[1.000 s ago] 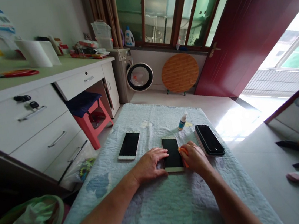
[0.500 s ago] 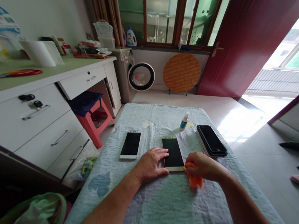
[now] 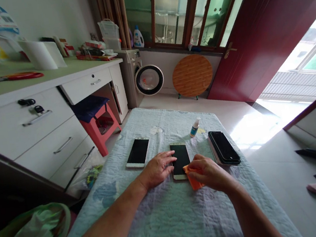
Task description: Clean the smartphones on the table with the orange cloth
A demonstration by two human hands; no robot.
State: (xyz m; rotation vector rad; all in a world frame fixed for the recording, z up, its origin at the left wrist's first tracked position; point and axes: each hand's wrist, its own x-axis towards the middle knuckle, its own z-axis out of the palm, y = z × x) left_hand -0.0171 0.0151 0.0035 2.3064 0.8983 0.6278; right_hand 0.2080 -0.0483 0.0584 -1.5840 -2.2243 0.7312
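A white-framed smartphone (image 3: 180, 158) lies face up on the cloth-covered table (image 3: 173, 219), between my two hands. My left hand (image 3: 160, 169) rests at its left edge, fingers apart, with fingertips over the dark screen. My right hand (image 3: 205, 170) grips an orange cloth (image 3: 195, 180), which touches the phone's lower right edge and partly covers it. To the left lies a second white smartphone (image 3: 138, 152), also face up. A small spray bottle (image 3: 195, 127) stands behind, and a stack of dark phones (image 3: 223, 147) sits at the right.
Left of the table are a pink stool (image 3: 99, 123), white drawers (image 3: 38, 136) and a green bin (image 3: 62, 216) with crumpled waste. A washing machine (image 3: 132, 75) with its door open and a round wooden board (image 3: 192, 75) stand at the back. A red door (image 3: 241, 42) is at right.
My right hand with the orange cloth has moved left and slightly up, onto the phone's right edge. My left thumb has moved up from the phone's lower corner. The phone has shifted slightly left.
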